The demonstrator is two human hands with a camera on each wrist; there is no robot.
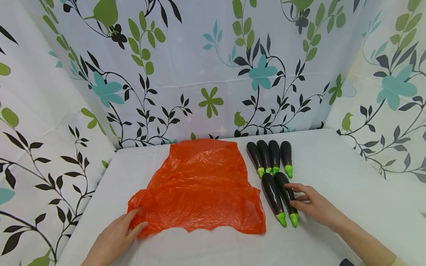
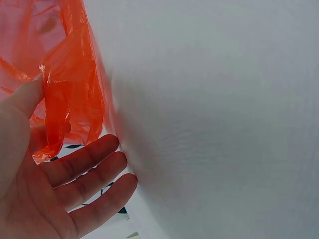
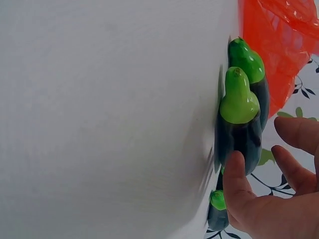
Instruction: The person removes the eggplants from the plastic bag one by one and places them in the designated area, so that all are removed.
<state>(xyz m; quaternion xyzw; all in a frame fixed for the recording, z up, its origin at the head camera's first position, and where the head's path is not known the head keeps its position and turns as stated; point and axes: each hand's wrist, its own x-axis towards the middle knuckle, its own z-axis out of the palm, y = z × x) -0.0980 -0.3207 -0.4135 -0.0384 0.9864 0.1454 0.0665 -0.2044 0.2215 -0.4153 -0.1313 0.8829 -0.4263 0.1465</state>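
A thin orange-red plastic bag point(image 1: 203, 184) lies spread flat on the white table. At its near left corner, my left hand point(image 1: 114, 234) pinches the bag's edge between thumb and index finger; the other fingers point(image 2: 94, 172) are extended beside it. Two dark eggplants with green stem ends lie side by side to the right of the bag. Over the right one of these, the eggplant point(image 1: 285, 194), my right hand point(image 1: 313, 203) hovers with fingers and thumb spread about it. Whether a fingertip touches its skin I cannot tell.
Behind the front pair, several more eggplants point(image 1: 274, 155) lie in a row near the table's back edge. The white table point(image 1: 336, 173) meets a patterned curtain point(image 1: 186, 92) with leaves and birds at the back and sides. A small dark object point(image 1: 347, 262) shows at the bottom edge.
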